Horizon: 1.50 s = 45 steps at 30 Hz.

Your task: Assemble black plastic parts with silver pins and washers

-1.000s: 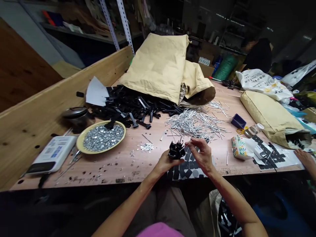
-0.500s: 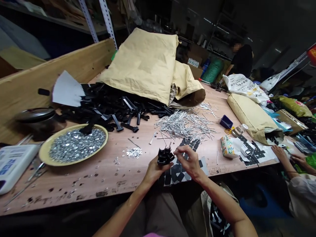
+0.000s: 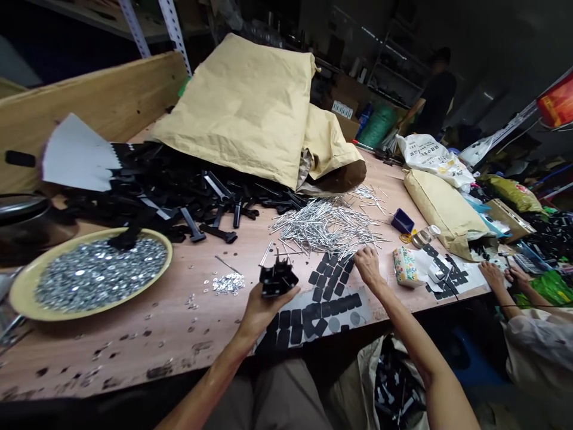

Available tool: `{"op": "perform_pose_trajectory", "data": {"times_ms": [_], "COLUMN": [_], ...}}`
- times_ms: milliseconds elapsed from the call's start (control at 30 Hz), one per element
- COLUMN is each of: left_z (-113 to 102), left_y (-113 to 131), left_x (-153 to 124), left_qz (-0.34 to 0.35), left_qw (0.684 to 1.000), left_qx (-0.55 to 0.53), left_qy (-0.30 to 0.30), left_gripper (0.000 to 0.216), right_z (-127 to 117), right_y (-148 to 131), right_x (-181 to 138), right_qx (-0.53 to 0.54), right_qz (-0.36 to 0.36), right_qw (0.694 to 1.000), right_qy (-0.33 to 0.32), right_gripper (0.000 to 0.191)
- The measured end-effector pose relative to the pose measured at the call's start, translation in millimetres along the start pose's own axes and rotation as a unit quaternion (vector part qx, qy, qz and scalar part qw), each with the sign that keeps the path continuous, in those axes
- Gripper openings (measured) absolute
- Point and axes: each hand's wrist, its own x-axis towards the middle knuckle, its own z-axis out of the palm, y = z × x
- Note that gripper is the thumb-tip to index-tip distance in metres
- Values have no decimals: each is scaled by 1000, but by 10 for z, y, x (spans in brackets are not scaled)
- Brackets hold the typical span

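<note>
My left hand (image 3: 262,307) is wrapped round a cluster of black plastic parts (image 3: 278,279), held upright above the table, with thin pins sticking up from its top. My right hand (image 3: 369,266) is at the right front edge of a heap of thin metal pins (image 3: 329,224). Its fingers are bent down and pressed together; what they hold, if anything, is hidden. Between the hands lie black rectangular pads (image 3: 331,278) and a pale sheet (image 3: 358,307) bearing more of them. Left of my left hand is a small scatter of washers (image 3: 228,283).
A yellow dish (image 3: 18,298) full of washers stands at left. Behind it lie many black plastic parts (image 3: 192,224), under a large paper sack (image 3: 242,107). Rightward are a blue box (image 3: 403,221), a floral box (image 3: 405,267) and another sack (image 3: 443,206). A co-worker's hands (image 3: 495,278) are at far right.
My right hand has left the black parts and moved right to the pin heap. My left hand still holds the parts. The view has shifted, so the table things appear further left.
</note>
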Motion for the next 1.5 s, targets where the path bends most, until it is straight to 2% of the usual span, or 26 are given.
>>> {"op": "perform_pose_trajectory", "data": {"times_ms": [167,367,433,500,533,567,633,667,700,767,833,933,1067,1167,1233,1267,1333,1367,1433,1467,1500], "left_z": [74,50,35,30,29,29,26,24,22,18,16,20,42,61,50,31,-27,-62,-117,-129,-128], "left_y": [81,109,63,9,-14,-31,-44,-39,-29,1,33,68,91,89,77,68,48,39,27,25,25], "left_x": [11,80,96,105,108,112,119,121,122,118,107,95,102,85,57,44,33,37,61,74,85], "left_qz": [-86,-169,-165,-115,-80,-45,6,19,27,35,37,38,33,33,44,47,39,29,19,19,17], "left_qw": [991,968,973,989,995,999,999,997,995,992,989,988,990,993,995,996,998,999,998,998,998], "left_qx": [-95,-172,-149,-93,-59,-23,41,67,89,123,141,149,139,115,87,70,38,32,37,37,35], "left_qy": [-39,-71,-57,-28,-10,6,25,26,25,21,19,17,13,15,14,12,17,26,49,52,51], "left_gripper": [34,36,34,31,30,28,29,29,30,31,29,29,32,34,37,37,37,37,36,35,34], "right_z": [197,257,225,105,3,-128,-446,-613,-768,-1005,-1115,-1101,-1050,-1045,-983,-917,-715,-586,-311,-183,-71], "right_y": [46,184,159,54,-31,-134,-381,-512,-639,-855,-996,-1083,-1145,-1161,-1068,-969,-668,-482,-109,51,185], "right_x": [41,125,152,167,162,145,67,12,-49,-161,-231,-243,-224,-254,-260,-257,-262,-281,-364,-425,-492], "right_qx": [6,58,72,118,180,269,491,581,643,708,727,709,638,592,557,533,444,368,154,48,5], "right_qz": [-83,-135,-127,-89,-57,-22,37,40,37,21,-3,-41,-99,-168,-186,-174,-105,-61,18,36,42], "right_qw": [996,987,985,976,960,929,811,752,708,660,649,667,724,755,777,797,866,911,986,998,999], "right_qy": [4,65,95,157,205,253,317,307,290,251,225,225,242,229,226,226,205,175,61,2,-27], "right_gripper": [25,23,23,23,22,18,12,12,13,14,14,9,3,9,17,22,27,26,28,30,31]}}
